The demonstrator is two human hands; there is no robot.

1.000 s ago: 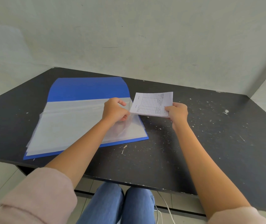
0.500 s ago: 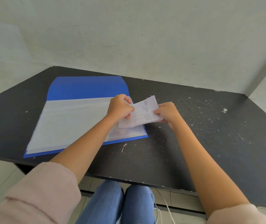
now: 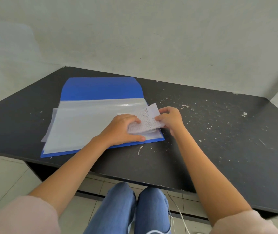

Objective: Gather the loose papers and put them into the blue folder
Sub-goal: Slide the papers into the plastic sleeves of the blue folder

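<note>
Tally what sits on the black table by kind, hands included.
Blue folder, open: 1
Stack of printed papers: 1
Hands: 2, left hand and right hand
Total: 4

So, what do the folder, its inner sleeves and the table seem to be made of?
The folder looks like smooth blue plastic: even colour, thin rounded flap. The sleeves seem to be clear plastic film, glossy and see-through with a glare line. The table looks like a matt black coated board, possibly laminate; many pale chips show in its surface.
</note>
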